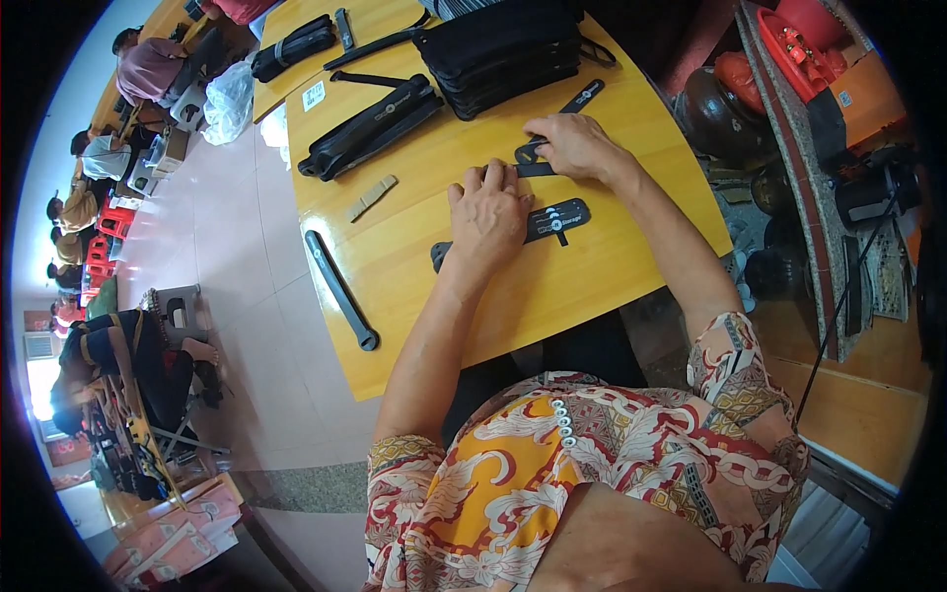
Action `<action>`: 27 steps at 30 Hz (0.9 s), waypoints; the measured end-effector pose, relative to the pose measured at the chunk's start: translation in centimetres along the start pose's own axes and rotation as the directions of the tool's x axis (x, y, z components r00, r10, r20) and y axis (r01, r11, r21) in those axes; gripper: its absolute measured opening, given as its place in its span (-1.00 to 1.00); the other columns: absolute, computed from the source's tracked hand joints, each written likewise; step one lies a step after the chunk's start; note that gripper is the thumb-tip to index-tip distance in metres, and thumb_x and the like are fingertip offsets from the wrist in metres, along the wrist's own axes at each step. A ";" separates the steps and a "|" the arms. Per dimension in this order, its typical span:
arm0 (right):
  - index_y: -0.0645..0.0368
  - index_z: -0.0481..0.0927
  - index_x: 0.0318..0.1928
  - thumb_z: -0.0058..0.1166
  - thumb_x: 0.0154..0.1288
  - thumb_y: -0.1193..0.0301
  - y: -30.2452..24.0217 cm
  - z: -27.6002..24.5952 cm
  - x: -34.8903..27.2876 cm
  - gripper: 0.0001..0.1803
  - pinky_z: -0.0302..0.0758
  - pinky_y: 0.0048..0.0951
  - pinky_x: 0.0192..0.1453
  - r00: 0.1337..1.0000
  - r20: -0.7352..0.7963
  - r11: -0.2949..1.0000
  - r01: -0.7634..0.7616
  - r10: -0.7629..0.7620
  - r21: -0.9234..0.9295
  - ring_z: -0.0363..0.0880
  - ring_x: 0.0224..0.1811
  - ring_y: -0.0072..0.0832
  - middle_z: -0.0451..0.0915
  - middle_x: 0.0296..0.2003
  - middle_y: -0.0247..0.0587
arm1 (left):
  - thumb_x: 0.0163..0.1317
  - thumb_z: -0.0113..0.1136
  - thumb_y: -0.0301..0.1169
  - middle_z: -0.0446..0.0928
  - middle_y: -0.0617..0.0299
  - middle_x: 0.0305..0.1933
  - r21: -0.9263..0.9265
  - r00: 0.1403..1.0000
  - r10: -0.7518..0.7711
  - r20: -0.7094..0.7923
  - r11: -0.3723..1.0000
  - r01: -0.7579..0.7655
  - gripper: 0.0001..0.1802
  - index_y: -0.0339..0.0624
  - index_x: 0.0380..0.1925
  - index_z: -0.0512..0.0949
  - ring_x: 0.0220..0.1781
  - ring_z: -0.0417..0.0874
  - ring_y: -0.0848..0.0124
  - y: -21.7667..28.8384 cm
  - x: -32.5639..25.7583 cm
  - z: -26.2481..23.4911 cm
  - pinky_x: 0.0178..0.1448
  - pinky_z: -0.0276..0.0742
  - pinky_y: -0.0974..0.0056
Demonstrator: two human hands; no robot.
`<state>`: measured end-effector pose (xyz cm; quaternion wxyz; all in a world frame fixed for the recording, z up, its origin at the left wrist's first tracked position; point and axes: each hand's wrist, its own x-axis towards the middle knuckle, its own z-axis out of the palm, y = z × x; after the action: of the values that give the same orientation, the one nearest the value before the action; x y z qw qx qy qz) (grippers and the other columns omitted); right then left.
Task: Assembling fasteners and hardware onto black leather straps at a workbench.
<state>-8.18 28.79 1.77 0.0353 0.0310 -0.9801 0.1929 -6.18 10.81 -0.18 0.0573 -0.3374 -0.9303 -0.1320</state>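
The right hand (577, 146) had its fingers and thumb closed on a black strap (536, 169), near the strap's looped part, above the yellow table (631, 257). The left hand (488, 217) was set palm down, its fingertips bent at the other end of that strap; whether they pinched it or only pressed on it, I could not tell. A lettered strap (567, 218) lay flat on the table and ran beneath the left hand, both its ends showing.

Beyond the hands lay a thick black stack (503, 59), and to its left a long black bundle (370, 128). A tan strip (372, 197) lay between that bundle and the left hand, and a lone strap (340, 291) lay near the table's left edge.

At the right, on a ledge, a red basin (774, 47) held small red pieces, with an orange box (873, 104) just beside it; a dark brown jar (715, 118) stood lower down. On the floor to the left, a translucent bag (229, 104) sat bulging, its contents unclear.

Pale printing marked the lettered strap and the long black bundle, a white label (313, 96) was stuck on the table, and a smaller one showed on the orange box
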 end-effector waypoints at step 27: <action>0.30 0.46 -0.42 0.11 -0.04 0.61 -4.8 -1.9 -16.0 -0.87 0.41 -0.29 -0.34 0.966 -0.141 0.857 0.259 -0.218 0.446 0.49 -0.40 -0.13 0.48 -0.48 -0.07 | 0.05 0.15 -0.63 0.49 0.01 -0.23 -0.823 0.995 0.013 -0.100 0.560 -0.090 -0.71 -0.34 -0.16 0.48 -0.29 0.57 0.32 5.2 -8.7 -3.9 -0.27 0.48 0.38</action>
<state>8.25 25.88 4.01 0.0925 0.1513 -0.8922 0.4153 3.93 8.21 2.95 -0.0653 -0.3463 -0.7468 -0.5639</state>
